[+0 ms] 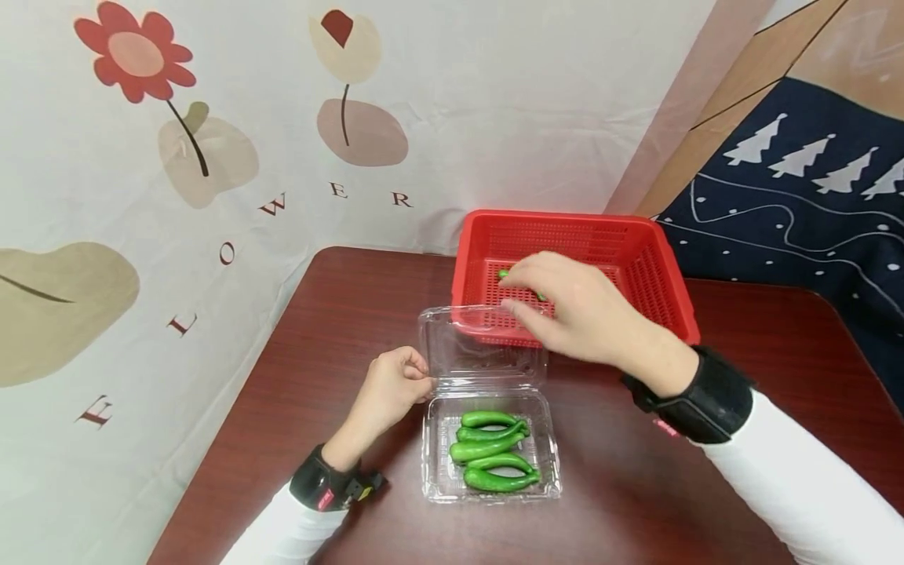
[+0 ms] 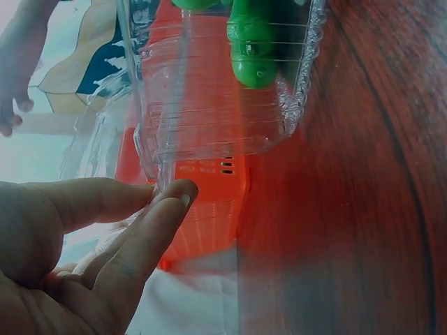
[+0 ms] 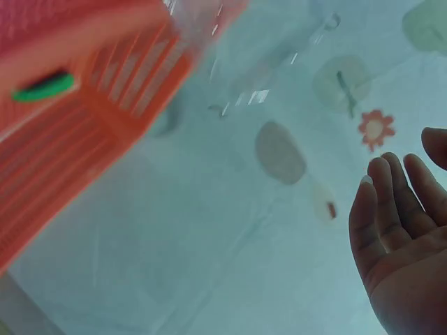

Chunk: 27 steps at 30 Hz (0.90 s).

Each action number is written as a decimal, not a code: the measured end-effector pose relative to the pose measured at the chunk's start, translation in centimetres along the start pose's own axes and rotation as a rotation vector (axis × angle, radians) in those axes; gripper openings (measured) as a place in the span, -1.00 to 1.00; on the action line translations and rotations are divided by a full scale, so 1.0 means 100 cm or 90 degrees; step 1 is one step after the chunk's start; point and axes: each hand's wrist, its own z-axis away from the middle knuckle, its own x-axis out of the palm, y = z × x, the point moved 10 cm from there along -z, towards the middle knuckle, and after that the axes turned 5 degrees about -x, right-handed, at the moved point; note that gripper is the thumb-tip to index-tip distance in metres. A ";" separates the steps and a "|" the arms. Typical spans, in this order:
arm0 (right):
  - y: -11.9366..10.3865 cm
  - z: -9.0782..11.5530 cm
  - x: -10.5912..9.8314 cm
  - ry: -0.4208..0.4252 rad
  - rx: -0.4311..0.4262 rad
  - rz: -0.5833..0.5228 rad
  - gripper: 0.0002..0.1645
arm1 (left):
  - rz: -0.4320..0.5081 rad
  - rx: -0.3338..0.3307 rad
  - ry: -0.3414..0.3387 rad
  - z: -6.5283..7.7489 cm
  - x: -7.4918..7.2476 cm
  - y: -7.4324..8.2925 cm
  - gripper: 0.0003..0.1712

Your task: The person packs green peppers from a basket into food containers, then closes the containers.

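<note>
A clear plastic clamshell box (image 1: pixel 432 463) lies on the table with its lid (image 1: pixel 452 353) raised at the back. Several green peppers (image 1: pixel 487 449) lie side by side in its base. My left hand (image 1: pixel 395 387) pinches the box's edge near the hinge between thumb and fingertips, as the left wrist view shows. Above the front of the red basket (image 1: pixel 664 290), behind the raised lid, hovers my right hand (image 1: pixel 575 310); its fingers are relaxed with nothing between them. Bits of green pepper (image 1: pixel 503 274) show in the basket, partly hidden by that hand.
The dark red wooden table (image 1: pixel 339 314) carries the box and the basket. A white flower-print cloth (image 1: pixel 459 102) hangs behind the table, and a dark blue cloth with white trees (image 1: pixel 798 188) hangs at the right. Black bands (image 1: pixel 720 396) circle both wrists.
</note>
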 end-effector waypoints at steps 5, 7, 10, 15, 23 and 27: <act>0.037 -0.013 -0.010 -0.001 0.073 0.009 -0.68 | 0.008 0.002 -0.003 0.000 0.001 0.002 -0.78; 0.053 -0.018 -0.009 -0.011 0.108 0.012 -0.68 | 0.007 0.003 -0.001 0.001 0.001 0.002 -0.78; 0.075 -0.022 -0.005 -0.027 0.155 0.016 -0.68 | 0.003 0.001 0.000 0.000 0.001 0.002 -0.78; 0.108 -0.029 0.012 -0.059 0.204 0.001 -0.65 | 0.002 0.001 -0.001 -0.001 -0.001 0.001 -0.78; 0.158 -0.030 0.050 -0.137 0.264 0.000 -0.60 | -0.001 -0.003 -0.006 -0.002 -0.002 0.001 -0.78; 0.182 -0.024 0.070 -0.214 0.305 0.010 -0.53 | -0.001 -0.009 -0.008 -0.002 -0.002 -0.001 -0.78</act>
